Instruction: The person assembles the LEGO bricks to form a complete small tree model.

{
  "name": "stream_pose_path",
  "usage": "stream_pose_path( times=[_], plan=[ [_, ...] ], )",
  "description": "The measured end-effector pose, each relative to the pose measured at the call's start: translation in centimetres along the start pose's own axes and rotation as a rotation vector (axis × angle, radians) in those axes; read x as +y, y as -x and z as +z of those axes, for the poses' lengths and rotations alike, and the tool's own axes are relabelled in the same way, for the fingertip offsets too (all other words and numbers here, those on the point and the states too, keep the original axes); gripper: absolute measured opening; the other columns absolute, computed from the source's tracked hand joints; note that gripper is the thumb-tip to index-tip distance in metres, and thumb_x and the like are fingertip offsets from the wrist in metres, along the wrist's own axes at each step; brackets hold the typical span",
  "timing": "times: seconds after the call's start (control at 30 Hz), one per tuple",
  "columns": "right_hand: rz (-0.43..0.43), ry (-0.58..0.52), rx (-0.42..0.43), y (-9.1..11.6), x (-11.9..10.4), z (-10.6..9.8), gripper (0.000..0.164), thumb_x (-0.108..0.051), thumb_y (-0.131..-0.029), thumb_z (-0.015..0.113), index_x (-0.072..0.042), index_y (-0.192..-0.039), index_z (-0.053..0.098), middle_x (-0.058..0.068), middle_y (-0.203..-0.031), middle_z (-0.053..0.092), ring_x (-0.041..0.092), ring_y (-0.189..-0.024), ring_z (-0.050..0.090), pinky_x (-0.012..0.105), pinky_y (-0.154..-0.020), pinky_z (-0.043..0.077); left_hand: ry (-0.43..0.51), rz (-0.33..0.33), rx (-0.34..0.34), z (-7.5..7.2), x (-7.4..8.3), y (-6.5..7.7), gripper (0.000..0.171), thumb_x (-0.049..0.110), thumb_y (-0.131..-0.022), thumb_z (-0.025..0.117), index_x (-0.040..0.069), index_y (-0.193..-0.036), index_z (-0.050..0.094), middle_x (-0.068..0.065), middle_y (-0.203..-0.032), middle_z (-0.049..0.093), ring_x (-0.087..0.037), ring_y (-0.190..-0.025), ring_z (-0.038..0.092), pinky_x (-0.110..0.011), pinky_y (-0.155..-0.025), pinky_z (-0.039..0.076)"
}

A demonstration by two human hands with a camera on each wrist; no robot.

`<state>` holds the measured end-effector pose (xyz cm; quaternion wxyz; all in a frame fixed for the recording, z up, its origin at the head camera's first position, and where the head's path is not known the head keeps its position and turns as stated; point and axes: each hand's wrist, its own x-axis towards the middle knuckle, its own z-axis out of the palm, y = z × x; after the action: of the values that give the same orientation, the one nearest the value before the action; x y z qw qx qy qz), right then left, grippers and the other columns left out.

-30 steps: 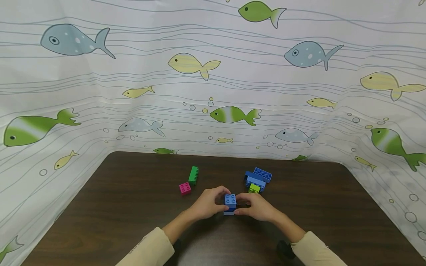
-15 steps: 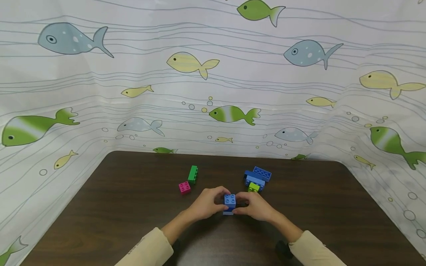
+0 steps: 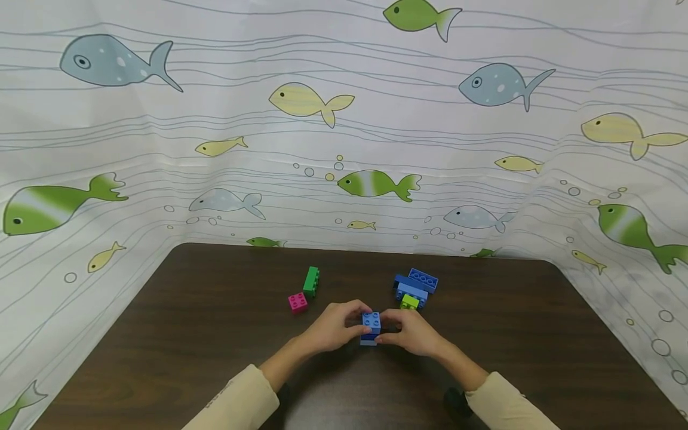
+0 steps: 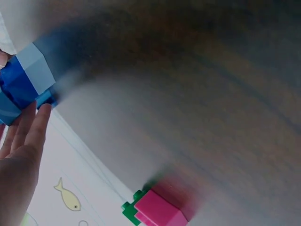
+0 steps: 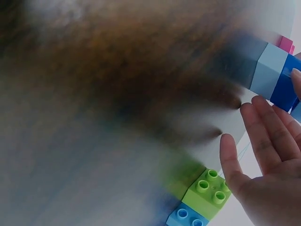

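Observation:
Between my two hands stands a small stack of toy building bricks in three shades of blue. Its top brick is studded, the middle one darker, and the bottom one pale. My left hand holds the stack from the left, thumb at the near face of the top brick and fingertips behind. From the right, my right hand pinches it with the thumb low on the near side and fingers at the far side. In the right wrist view, one finger of this hand stands apart from the stack.
Left of the stack, farther back, lie a pink brick and a long green brick. Behind my right hand sits a group with a lime brick and several blue bricks. A fish-patterned sheet surrounds the dark table.
My left thumb has slid upward from the lower part of the stack's near face to the top brick. The right hand keeps nearly the same place, and the other bricks lie as before.

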<state>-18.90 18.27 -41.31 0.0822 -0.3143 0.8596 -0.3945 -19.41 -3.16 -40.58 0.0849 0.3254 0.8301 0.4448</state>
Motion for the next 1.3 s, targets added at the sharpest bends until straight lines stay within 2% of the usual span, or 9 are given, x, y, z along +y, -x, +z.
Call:
stream_pose_path(
  times=[0.23,0.4,0.7,0.93,1.1,1.3],
  plan=[
    [0.022,-0.096,0.008,0.0,-0.4,-0.3,0.038,-0.02,-0.085,0.065,-0.003,-0.118,0.056,0.01,-0.112,0.061,0.025,-0.104,0.057,0.035,-0.084,0.048,0.013,0.014,0.001,0.1,-0.1,-0.1,0.023,0.013,-0.086,0.064,0.005,-0.107,0.059,-0.01,-0.109,0.063,-0.024,-0.105,0.058,-0.036,-0.085,0.047],
    [0.012,-0.071,0.037,-0.1,-1.1,-0.5,0.031,-0.021,-0.088,0.061,-0.005,-0.114,0.059,0.007,-0.109,0.062,0.024,-0.102,0.058,0.031,-0.08,0.05,0.03,0.014,0.014,0.1,-0.3,0.0,0.023,0.011,-0.084,0.065,0.005,-0.105,0.059,-0.01,-0.109,0.063,-0.024,-0.105,0.058,-0.035,-0.085,0.048],
    [0.017,-0.02,0.045,-0.1,-1.1,-0.4,0.027,-0.02,-0.087,0.063,-0.006,-0.11,0.061,0.005,-0.104,0.064,0.02,-0.097,0.06,0.026,-0.076,0.049,0.035,-0.001,0.027,0.3,-0.3,0.0,0.023,0.013,-0.083,0.067,0.006,-0.104,0.061,-0.01,-0.108,0.063,-0.024,-0.104,0.059,-0.038,-0.087,0.046],
    [0.014,-0.03,0.025,0.1,-1.0,-0.5,0.029,-0.021,-0.088,0.061,-0.006,-0.113,0.059,0.005,-0.109,0.063,0.022,-0.103,0.059,0.027,-0.081,0.049,0.031,-0.024,0.021,0.3,-0.3,0.0,0.023,0.014,-0.082,0.068,0.006,-0.103,0.061,-0.009,-0.109,0.063,-0.025,-0.104,0.059,-0.039,-0.087,0.046],
    [0.02,0.0,-0.007,0.2,-0.9,-2.0,0.035,-0.022,-0.088,0.061,-0.003,-0.117,0.057,0.011,-0.112,0.061,0.025,-0.1,0.058,0.03,-0.079,0.05,0.019,-0.033,0.012,0.2,-0.1,-0.1,0.024,0.014,-0.082,0.068,0.007,-0.103,0.061,-0.009,-0.109,0.063,-0.026,-0.104,0.059,-0.039,-0.087,0.046],
    [0.074,0.135,0.103,0.8,-0.2,-5.7,0.034,-0.017,-0.086,0.064,0.0,-0.115,0.059,0.015,-0.106,0.062,0.024,-0.09,0.057,0.032,-0.074,0.05,-0.002,-0.048,0.005,0.0,0.1,-0.1,0.025,0.016,-0.082,0.069,0.007,-0.104,0.061,-0.009,-0.11,0.063,-0.025,-0.104,0.058,-0.04,-0.088,0.046]
  ],
)
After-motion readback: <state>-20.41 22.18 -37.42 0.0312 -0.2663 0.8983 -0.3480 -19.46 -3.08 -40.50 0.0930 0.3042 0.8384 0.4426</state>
